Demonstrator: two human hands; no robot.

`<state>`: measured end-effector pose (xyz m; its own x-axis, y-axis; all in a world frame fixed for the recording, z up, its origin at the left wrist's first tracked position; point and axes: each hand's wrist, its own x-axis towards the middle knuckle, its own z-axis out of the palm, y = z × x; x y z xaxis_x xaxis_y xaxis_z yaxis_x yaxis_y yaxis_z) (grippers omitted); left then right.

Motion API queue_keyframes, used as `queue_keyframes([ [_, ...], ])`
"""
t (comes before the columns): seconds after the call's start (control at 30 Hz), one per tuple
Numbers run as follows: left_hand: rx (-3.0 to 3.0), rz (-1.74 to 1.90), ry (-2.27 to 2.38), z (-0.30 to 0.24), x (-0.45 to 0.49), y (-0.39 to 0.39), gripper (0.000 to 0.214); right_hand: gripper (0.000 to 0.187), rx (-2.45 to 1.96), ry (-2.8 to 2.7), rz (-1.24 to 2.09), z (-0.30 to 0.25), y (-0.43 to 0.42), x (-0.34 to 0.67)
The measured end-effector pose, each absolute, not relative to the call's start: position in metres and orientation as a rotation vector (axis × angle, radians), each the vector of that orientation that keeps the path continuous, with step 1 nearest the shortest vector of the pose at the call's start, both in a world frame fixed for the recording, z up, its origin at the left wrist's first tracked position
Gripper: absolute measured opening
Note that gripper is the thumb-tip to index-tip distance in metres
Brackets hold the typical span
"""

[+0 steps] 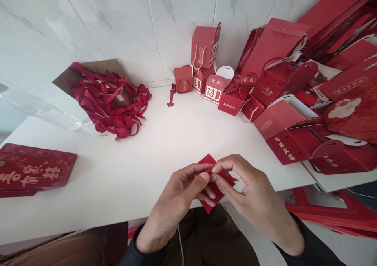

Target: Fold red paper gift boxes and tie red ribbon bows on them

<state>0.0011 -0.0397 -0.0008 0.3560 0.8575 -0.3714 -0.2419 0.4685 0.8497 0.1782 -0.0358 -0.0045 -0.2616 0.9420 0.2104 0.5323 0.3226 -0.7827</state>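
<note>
A small red box (217, 197), diamond-shaped from my viewpoint, is held at the table's front edge. My left hand (185, 189) is closed on its left side, thumb pressed on top and fingers curled around it. Thumb and forefinger of my right hand (247, 183) pinch at the box's top, meeting my left fingertips. Between them seems to be a strip of red ribbon, though the fingers mostly cover it. A pointed red end sticks out on the right, beside my right fingers.
A cardboard box (63, 77) spills red ribbons (118, 120) at the back left, near a clear plastic bottle (59, 116). Red printed packaging (38, 169) lies at the left. Several red gift boxes (206, 46) are stacked behind and to the right on the white table (132, 167).
</note>
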Motion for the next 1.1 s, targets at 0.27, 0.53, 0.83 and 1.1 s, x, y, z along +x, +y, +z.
queue_keyframes([
  [0.27,0.738,0.894,0.991,-0.010,0.003,-0.041,0.021,0.026,-1.205,-2.024,0.805,-0.007,-0.037,0.184],
  [0.53,0.760,0.947,1.008,-0.007,0.006,-0.041,0.027,0.025,-1.257,-2.058,0.849,-0.010,-0.027,0.186],
  [0.83,0.829,0.925,1.092,-0.012,0.004,-0.040,0.035,0.015,-1.266,-2.097,1.070,-0.009,-0.020,0.185],
  [1.1,1.420,1.085,1.546,-0.022,0.017,-0.048,0.037,0.013,-1.304,-2.082,1.058,-0.008,-0.021,0.176],
])
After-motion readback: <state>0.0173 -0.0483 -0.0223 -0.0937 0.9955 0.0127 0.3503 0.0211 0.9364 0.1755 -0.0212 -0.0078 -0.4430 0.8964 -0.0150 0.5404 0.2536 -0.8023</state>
